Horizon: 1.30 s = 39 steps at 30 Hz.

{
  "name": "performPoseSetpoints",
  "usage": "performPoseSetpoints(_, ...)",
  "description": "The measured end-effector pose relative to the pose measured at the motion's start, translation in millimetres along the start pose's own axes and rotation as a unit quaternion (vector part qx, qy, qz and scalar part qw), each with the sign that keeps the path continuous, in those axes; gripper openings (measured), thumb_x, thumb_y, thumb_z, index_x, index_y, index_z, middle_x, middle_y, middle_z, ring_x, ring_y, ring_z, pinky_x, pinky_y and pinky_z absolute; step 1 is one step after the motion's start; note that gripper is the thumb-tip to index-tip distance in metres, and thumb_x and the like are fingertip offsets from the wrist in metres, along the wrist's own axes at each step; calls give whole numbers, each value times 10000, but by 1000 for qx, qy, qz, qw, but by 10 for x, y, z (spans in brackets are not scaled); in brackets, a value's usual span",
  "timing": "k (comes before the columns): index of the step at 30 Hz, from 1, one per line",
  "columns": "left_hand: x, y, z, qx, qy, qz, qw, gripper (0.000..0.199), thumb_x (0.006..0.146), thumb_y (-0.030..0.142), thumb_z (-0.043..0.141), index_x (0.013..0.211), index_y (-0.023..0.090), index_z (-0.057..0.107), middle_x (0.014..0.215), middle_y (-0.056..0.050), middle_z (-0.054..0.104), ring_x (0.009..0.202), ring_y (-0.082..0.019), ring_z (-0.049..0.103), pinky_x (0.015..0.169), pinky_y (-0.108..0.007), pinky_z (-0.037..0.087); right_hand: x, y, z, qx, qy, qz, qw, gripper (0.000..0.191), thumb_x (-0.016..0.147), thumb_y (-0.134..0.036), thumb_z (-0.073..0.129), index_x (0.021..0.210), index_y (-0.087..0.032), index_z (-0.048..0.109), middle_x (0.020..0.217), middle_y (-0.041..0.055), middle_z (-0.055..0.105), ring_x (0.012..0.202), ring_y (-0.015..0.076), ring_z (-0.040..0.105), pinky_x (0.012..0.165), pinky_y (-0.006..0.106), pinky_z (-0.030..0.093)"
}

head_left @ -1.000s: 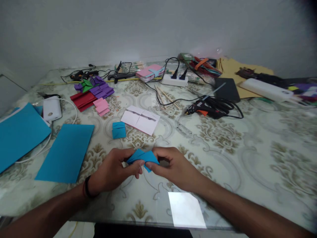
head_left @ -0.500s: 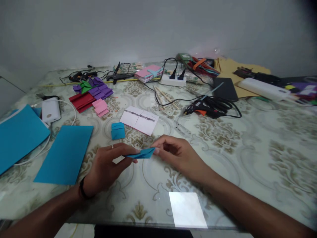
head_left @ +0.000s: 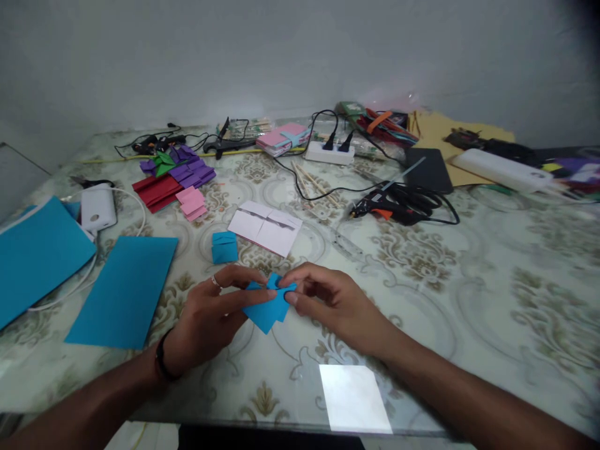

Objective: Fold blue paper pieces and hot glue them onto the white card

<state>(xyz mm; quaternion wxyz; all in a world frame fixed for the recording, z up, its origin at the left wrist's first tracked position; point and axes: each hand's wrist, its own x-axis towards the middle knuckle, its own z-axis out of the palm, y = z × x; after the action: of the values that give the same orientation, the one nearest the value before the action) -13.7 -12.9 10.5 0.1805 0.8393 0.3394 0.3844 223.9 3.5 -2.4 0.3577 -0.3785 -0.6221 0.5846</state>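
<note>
In the head view, the blue folded paper (head_left: 263, 311) has turned since half a second ago: then a thin, nearly edge-on strip, it now shows its broad face, with a corner pointing toward the person. It lies between the two hands, over the worktop (head_left: 487, 331).

The left hand (head_left: 210, 309) pinches its left part, thumb laid across the face; the right hand (head_left: 335, 300) pinches the right edge between thumb and forefinger. Gripping from both sides probably lets the left hand steady the paper while the right one works the fold. A small blue folded square (head_left: 225, 247) sits just beyond the left hand, and a white folded paper (head_left: 265, 228) beyond both; that spot likely keeps them within reach but out of the way. A blue sheet (head_left: 124, 294) lies flat to the left of the left hand.

The left fingers under the paper are hidden, and the fingertips cover part of the creases, so the layers are hard to make out. Both forearms are cut off by the frame. Nearer the person than the right hand, a bright patch (head_left: 355, 399) could be paper or reflected light; I cannot tell.
</note>
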Motion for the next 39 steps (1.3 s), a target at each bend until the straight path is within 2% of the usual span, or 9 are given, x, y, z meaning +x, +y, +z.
performPoseSetpoints(2, -1, 14, -18, -13, 1, -29, 999, 390, 969, 2, 528, 1220, 251, 691, 1188, -58, 705, 1094, -168, 690, 937, -293, 565, 9, -7, -3, -20, 20, -10, 1000, 150, 914, -322, 692, 992, -198, 722, 659, -42, 511, 600, 116, 474, 554, 239, 383)
performPoseSetpoints(7, 15, 41, -89, -122, -20, -187, 975, 296, 1066, 197, 433, 1270, 247, 643, 1113, -31, 753, 1035, -172, 701, 900, -299, 545, 3, -18, -14, -125, 61, -65, 988, 134, 931, -289, 681, 1023, -214, 744, 774, 9, 683, 684, 145, 598, 625, 257, 470)
performPoseSetpoints(10, 48, 35, -69, -130, -51, -226, 964, 241, 989, 313, 612, 1206, 218, 653, 1094, -43, 751, 987, -200, 699, 869, -324, 550, -13, -20, -11, -166, 64, -85, 980, 119, 948, -280, 668, 1016, -231, 752, 861, 30, 748, 719, 157, 646, 662, 267, 506)
performPoseSetpoints(13, 70, 12, -9, -56, -79, -241, 966, 165, 886, 306, 742, 994, 195, 687, 936, -24, 745, 842, -185, 674, 767, -308, 523, -23, -18, -6, -178, 71, -85, 978, 116, 950, -284, 672, 1019, -238, 753, 865, 28, 753, 718, 157, 657, 635, 256, 511)
performPoseSetpoints(16, 59, -25, 34, -29, -80, -223, 971, 93, 911, 274, 711, 902, 188, 677, 841, -13, 728, 770, -169, 659, 716, -295, 502, -26, -17, -7, -187, 71, -94, 975, 114, 951, -285, 679, 1030, -236, 745, 822, 20, 733, 693, 152, 649, 617, 252, 507)
performPoseSetpoints(21, 22, -67, 53, -21, -52, -157, 986, 64, 930, 227, 703, 887, 195, 669, 901, -33, 738, 849, -182, 674, 774, -307, 513, -16, -35, -17, -183, 47, -161, 969, 92, 967, -241, 665, 1024, -224, 735, 884, 39, 716, 733, 152, 644, 691, 287, 523)
performPoseSetpoints(26, 15, -44, 59, -32, -42, -125, 991, 65, 917, 145, 701, 901, 200, 670, 884, -22, 729, 842, -163, 681, 771, -283, 535, -6, -34, -14, -165, 32, -196, 966, 112, 985, -208, 637, 994, -218, 748, 900, 55, 708, 800, 168, 669, 695, 293, 544)
performPoseSetpoints(31, 20, -28, 51, -39, -36, -88, 995, 161, 878, 45, 650, 885, 202, 685, 918, -28, 719, 853, -153, 697, 775, -265, 563, -18, 10, -11, -177, 23, -202, 963, 111, 980, -224, 648, 975, -229, 758, 952, 69, 718, 853, 180, 692, 693, 286, 573)
performPoseSetpoints(39, 20, -10, 45, -21, -31, -41, 998, 205, 855, 17, 640, 932, 199, 696, 950, -39, 706, 865, -155, 703, 780, -267, 572, -26, 19, -21, -190, 2, -213, 958, 69, 971, -219, 667, 966, -233, 735, 1053, 79, 682, 925, 181, 688, 734, 286, 597)
